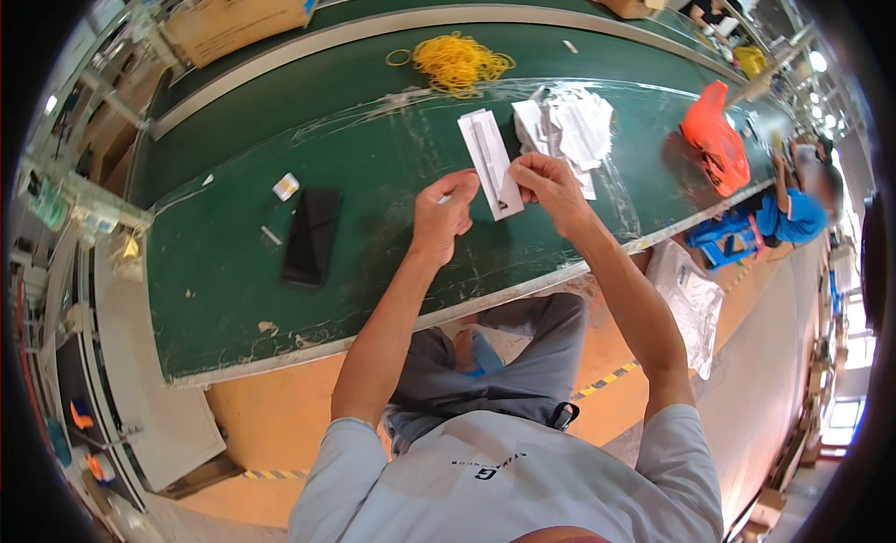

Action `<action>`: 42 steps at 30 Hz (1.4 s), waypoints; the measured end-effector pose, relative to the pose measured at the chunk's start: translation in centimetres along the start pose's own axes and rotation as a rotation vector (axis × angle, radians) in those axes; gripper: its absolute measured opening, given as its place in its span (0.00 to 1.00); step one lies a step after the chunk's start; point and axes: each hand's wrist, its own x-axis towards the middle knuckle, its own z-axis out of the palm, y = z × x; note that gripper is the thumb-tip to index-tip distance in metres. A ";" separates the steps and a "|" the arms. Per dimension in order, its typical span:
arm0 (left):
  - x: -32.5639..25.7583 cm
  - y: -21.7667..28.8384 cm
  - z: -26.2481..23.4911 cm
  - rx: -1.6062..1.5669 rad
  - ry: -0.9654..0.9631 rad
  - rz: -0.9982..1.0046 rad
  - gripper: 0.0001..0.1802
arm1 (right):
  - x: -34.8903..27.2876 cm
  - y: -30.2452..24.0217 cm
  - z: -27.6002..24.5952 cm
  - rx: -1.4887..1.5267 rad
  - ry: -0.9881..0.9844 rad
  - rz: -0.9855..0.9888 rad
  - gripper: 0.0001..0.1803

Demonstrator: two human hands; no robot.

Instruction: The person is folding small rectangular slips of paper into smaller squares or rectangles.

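A narrow strip of folded white printed paper (489,162) is held up in front of me over the green work table (373,253). At its right edge, my right hand (555,190) is closed with thumb and forefinger pinching it. My left hand (444,212) is closed too, its fingertips at the paper's left edge; the grip there is partly hidden. Just beyond my right hand lies a loose pile of similar white papers (574,127). A heap of yellow rubber bands (459,62) sits farther back on the table.
On the table's left lie a black flat case (313,237) and a small white box (286,187). An orange-red plastic bag (717,140) stands at the right. Cardboard boxes (241,22) rest beyond the table. A person in blue (798,211) is at the far right.
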 end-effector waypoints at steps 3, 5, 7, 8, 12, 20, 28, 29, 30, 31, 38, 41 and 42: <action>0.6 -0.2 -1.3 0.009 -0.027 0.044 0.10 | -0.1 1.0 1.7 -0.020 -0.089 -0.025 0.10; 0.5 -0.2 -1.0 0.044 0.078 0.042 0.08 | 0.1 1.6 2.0 -0.024 -0.084 -0.058 0.10; 0.7 -0.7 -0.7 0.070 0.111 0.075 0.08 | -0.4 2.0 2.8 -0.066 -0.058 -0.137 0.11; 0.7 -0.8 -0.7 0.098 0.141 0.104 0.08 | -0.6 1.9 3.3 -0.105 -0.027 -0.215 0.15; 0.4 -0.4 -1.1 0.051 0.129 0.084 0.08 | -1.4 0.6 4.4 -0.407 0.041 -0.265 0.22; 0.1 0.1 -0.5 0.037 0.124 0.082 0.07 | -1.7 1.3 4.8 -0.461 0.185 -0.485 0.16; 0.2 -0.2 -0.7 -0.034 0.048 0.062 0.06 | -1.3 3.0 3.6 -0.027 0.012 -0.198 0.09; 0.1 -0.1 -0.5 -0.033 0.076 0.069 0.06 | -1.3 3.2 3.5 -0.002 0.019 -0.186 0.07; 0.2 -0.2 -0.6 -0.032 0.076 0.068 0.06 | -1.3 3.3 3.4 -0.001 0.020 -0.186 0.07; 0.3 -0.3 -0.9 -0.035 0.051 0.081 0.06 | -1.3 3.2 3.4 0.049 0.061 -0.157 0.06; 0.4 -0.7 -0.7 0.101 0.043 0.123 0.13 | -1.6 3.8 4.4 0.117 0.020 -0.164 0.03; 0.0 -0.7 0.0 0.235 0.088 0.190 0.17 | -2.1 3.3 4.8 0.154 -0.008 -0.144 0.04; -0.1 -0.6 0.0 0.235 0.089 0.189 0.17 | -2.2 3.4 4.8 0.154 -0.008 -0.144 0.04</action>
